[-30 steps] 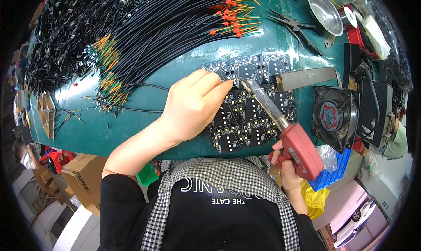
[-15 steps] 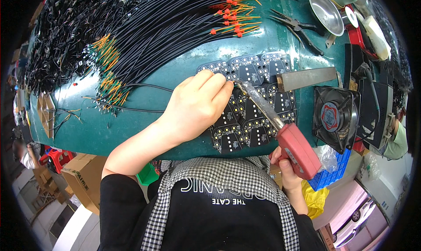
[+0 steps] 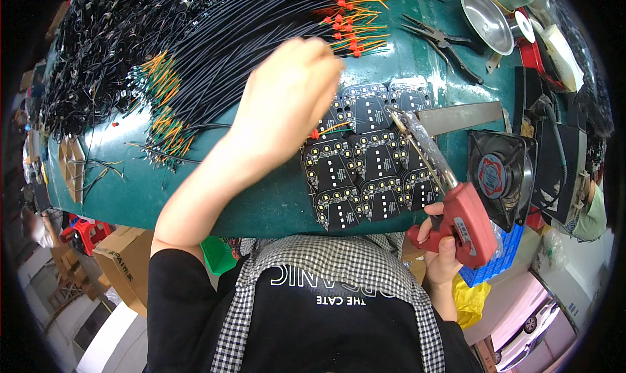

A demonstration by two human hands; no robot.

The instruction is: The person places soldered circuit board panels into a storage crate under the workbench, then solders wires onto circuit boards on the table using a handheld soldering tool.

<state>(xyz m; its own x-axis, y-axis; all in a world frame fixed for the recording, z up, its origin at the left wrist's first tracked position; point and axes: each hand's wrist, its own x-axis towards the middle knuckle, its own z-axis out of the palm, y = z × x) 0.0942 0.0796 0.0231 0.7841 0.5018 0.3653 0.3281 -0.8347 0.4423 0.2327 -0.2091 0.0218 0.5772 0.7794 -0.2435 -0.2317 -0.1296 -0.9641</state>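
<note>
My right hand (image 3: 443, 259) is closed round the handle of a red soldering gun (image 3: 471, 224). Its long metal nose points up and left over black circuit boards (image 3: 332, 164), which sit in a block dotted with small LEDs. My left hand (image 3: 290, 89) hovers beyond the boards' left side, beside the stripped ends of the black cables (image 3: 261, 53). Its fingers curl downward, blurred and mostly hidden, so whether they hold anything does not show. Across an upper-left board lies a cable end with orange and green wires and a red piece (image 3: 315, 134).
Pliers (image 3: 443, 40) and a steel bowl (image 3: 486, 19) lie at the far right. A metal strip (image 3: 460, 117) rests by the boards, next to a black fan (image 3: 501, 176). Tangled black cables (image 3: 98, 60) heap at the far left. Another person's sleeve (image 3: 590, 210) shows at the right rim.
My left hand has left the boards, moving up toward the cable ends and uncovering the wire end there. The soldering gun has drawn back to the right, and the boards have shifted slightly.
</note>
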